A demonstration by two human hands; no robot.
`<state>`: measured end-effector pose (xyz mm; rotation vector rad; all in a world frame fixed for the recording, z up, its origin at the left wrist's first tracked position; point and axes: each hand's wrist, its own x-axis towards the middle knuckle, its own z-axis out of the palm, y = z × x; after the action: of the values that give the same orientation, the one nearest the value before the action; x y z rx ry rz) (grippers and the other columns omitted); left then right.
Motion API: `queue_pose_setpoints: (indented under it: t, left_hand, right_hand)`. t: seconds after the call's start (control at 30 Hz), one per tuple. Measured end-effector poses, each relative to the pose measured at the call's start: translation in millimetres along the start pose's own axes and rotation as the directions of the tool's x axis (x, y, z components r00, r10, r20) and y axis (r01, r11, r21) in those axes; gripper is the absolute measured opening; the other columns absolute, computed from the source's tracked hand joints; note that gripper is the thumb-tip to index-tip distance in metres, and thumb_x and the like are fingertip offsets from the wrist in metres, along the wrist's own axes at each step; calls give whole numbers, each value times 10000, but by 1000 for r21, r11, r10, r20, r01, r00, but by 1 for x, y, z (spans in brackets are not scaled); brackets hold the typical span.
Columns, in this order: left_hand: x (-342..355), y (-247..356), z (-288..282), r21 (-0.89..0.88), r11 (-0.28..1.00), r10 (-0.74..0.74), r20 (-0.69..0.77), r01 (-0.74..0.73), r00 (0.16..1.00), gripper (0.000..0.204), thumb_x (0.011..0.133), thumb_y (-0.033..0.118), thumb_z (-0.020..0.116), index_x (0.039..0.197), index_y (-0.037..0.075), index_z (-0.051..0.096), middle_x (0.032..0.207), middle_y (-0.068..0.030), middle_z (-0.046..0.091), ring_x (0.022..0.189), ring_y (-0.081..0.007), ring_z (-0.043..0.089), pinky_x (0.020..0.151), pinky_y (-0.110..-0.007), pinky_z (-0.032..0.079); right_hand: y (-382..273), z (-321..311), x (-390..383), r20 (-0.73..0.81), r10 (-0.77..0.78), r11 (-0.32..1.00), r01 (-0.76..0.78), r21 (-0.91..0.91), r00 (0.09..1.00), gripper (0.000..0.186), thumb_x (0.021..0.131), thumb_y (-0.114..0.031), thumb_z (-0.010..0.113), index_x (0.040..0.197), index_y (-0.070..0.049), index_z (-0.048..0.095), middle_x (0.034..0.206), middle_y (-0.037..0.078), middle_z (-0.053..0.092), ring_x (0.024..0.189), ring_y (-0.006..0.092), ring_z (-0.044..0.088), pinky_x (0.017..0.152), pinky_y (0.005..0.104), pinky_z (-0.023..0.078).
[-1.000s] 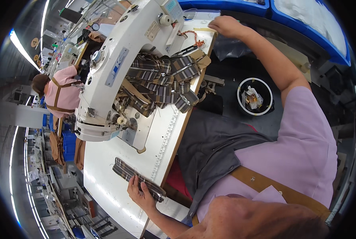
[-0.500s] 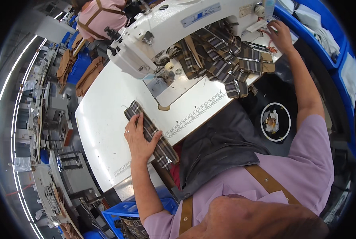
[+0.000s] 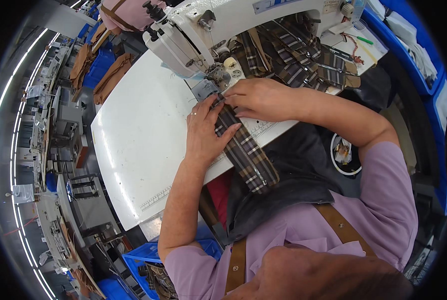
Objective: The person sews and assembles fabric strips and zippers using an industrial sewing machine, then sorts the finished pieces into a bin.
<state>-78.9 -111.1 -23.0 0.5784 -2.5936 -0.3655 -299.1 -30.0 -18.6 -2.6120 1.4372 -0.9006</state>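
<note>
A long plaid strip with a metal zipper lies slanted from the needle area of the white sewing machine over the front edge of the white table. My left hand grips the strip's upper part, thumb on it and fingers curled toward its top end. My right hand has its fingers bent onto that top end, just below the presser area; the fingertips are partly hidden. Behind it, more plaid zippered pieces are heaped on the machine bed.
Blue bins hold white material at right and plaid pieces at lower left. A white-rimmed bucket sits below the table's right. A co-worker in pink is behind the machine. Brown fabric pieces lie on blue bins at left.
My right hand has come from the table's far right end to the strip. My left hand has pushed the strip forward and right, up to the needle area.
</note>
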Motion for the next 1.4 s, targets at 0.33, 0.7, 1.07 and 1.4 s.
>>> queue_pose_setpoints:
  t: [0.33, 0.7, 1.07, 1.4]
  left_hand:
    - [22, -20, 3, -97, 995, -29, 84, 37, 996, 784, 729, 412, 845, 1309, -8, 527, 1395, -246, 513, 1282, -403, 522, 1034, -443, 470]
    - [29, -23, 8, -74, 997, -32, 18, 34, 999, 738, 684, 339, 885, 1253, -25, 587, 1372, -228, 541, 1263, -368, 549, 1020, -430, 491]
    - [30, -25, 5, -67, 998, -3, 31, 5, 1000, 725, 701, 326, 876, 1254, -41, 585, 1370, -230, 539, 1252, -373, 555, 1016, -432, 491]
    - [28, -26, 8, -52, 999, 2, 39, 0, 999, 743, 735, 395, 838, 1259, -65, 582, 1385, -250, 516, 1333, -397, 469, 1095, -477, 399]
  right_hand:
    - [39, 4, 26, 29, -28, 998, 30, -58, 999, 359, 779, -279, 758, 1047, -45, 709, 1105, 62, 686, 977, 273, 649, 857, 391, 496]
    - [40, 6, 27, -48, -9, 997, 6, -76, 999, 279, 738, -250, 776, 932, -55, 730, 996, 40, 699, 981, 239, 631, 817, 401, 501]
    - [40, 6, 27, 20, 43, 993, -40, -112, 999, 374, 772, -298, 751, 1074, -85, 696, 1090, 25, 687, 934, 293, 640, 838, 426, 482]
    - [39, 7, 26, -45, 3, 993, -9, -114, 999, 335, 729, -283, 776, 960, -50, 710, 968, 48, 682, 959, 250, 623, 789, 407, 499]
